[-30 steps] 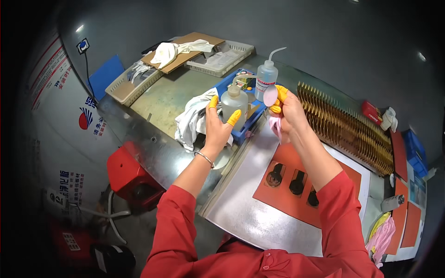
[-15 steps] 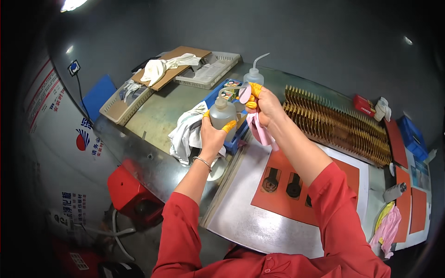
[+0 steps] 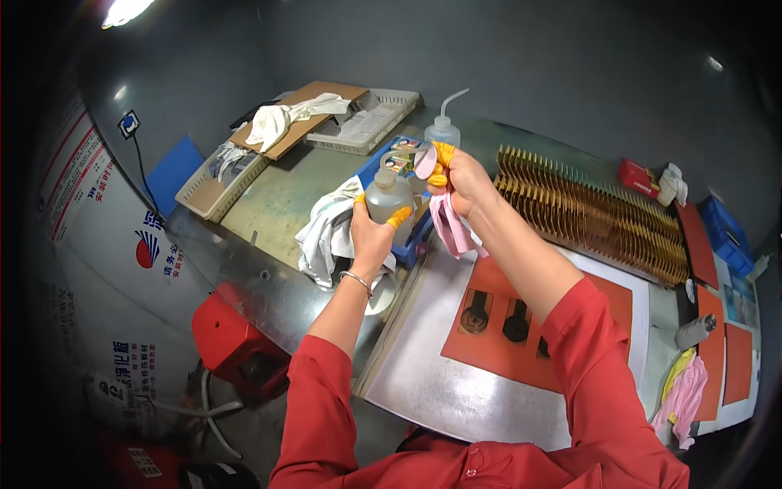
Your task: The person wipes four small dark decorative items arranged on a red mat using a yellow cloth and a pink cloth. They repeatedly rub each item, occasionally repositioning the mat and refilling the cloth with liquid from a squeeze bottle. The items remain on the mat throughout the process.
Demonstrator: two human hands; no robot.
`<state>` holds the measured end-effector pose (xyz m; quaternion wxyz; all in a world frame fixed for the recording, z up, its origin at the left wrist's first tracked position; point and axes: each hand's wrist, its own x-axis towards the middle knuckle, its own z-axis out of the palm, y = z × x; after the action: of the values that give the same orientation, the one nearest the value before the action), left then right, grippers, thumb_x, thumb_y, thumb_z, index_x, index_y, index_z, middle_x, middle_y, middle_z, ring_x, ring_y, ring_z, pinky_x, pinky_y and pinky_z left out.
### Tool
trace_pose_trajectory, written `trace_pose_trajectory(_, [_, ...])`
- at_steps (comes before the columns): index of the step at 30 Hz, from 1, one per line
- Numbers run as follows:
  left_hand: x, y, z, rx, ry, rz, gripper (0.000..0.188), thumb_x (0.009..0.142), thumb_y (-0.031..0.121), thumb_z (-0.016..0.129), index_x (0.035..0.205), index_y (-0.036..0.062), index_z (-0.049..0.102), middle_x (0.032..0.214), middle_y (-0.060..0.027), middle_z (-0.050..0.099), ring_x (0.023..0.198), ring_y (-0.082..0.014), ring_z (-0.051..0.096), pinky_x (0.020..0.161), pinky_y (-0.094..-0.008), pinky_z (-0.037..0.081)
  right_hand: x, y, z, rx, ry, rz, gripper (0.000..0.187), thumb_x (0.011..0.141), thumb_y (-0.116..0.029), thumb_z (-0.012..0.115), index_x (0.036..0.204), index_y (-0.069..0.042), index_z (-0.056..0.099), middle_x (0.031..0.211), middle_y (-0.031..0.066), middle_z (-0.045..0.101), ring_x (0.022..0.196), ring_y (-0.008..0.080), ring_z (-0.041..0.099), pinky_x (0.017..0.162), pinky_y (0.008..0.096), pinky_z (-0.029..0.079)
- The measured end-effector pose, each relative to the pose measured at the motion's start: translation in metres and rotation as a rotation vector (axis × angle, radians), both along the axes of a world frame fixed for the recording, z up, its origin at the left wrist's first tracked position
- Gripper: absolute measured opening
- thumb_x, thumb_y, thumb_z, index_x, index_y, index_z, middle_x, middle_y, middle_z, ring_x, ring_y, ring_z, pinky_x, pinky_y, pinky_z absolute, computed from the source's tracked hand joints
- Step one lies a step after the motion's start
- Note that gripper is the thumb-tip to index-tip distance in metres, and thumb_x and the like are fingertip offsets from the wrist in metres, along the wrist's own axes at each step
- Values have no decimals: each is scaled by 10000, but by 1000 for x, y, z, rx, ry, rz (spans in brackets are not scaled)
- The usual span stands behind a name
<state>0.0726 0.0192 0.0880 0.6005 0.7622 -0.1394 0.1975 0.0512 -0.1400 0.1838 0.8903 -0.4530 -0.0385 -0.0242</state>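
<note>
My left hand (image 3: 371, 232) grips the small clear bottle (image 3: 386, 194) upright above the bench (image 3: 285, 196). My right hand (image 3: 460, 175), just to its right and slightly higher, pinches a pink cloth (image 3: 450, 228) and a round pink cap (image 3: 425, 160) near the neck.

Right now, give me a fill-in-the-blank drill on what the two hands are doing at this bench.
1. The left hand grips a translucent ____ by its body.
2. The right hand holds a round cap and a ____ cloth that hangs below it.
3. The fingertips wear ____ finger cots.
4. The sleeves are ____.

Missing words: bottle; pink; yellow; red
</note>
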Motion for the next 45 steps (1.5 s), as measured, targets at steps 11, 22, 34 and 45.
trace_pose_trajectory(11, [-111, -3, -44, 138, -154, -378, 497, 935, 262, 466, 1327, -15, 336, 1273, -152, 494, 1176, -291, 431, 1016, -389, 253, -88, -86, 8, -558, -49, -201, 138, 926, -130, 460, 932, -44, 569, 632, -27, 460, 490, 24, 349, 418, 183, 294])
trace_pose_trajectory(22, [-143, -27, -67, 448, 162, -659, 566, 979, 320, 339, 1391, -34, 180, 1352, -172, 430, 1322, -276, 295, 1070, -356, 223, -165, -90, -85, -1171, 319, -92, 146, 920, -133, 469, 867, -42, 570, 655, -39, 457, 551, 30, 386, 478, 188, 318])
trace_pose_trajectory(34, [-146, -27, -78, 458, 109, -641, 597, 972, 345, 355, 1401, -24, 165, 1358, -162, 429, 1331, -281, 284, 1079, -359, 208, -155, -69, -137, -1386, 38, -101, 175, 803, -176, 626, 852, -8, 627, 692, 180, 611, 646, 314, 597, 617, 395, 459])
trace_pose_trajectory(45, [-97, -17, -66, 288, 191, -657, 493, 949, 256, 435, 1343, -14, 313, 1248, -138, 540, 1254, -229, 404, 1032, -339, 291, -141, -45, -144, -1680, -6, -113, 159, 817, -185, 605, 841, -30, 629, 716, 174, 622, 659, 340, 607, 607, 405, 467])
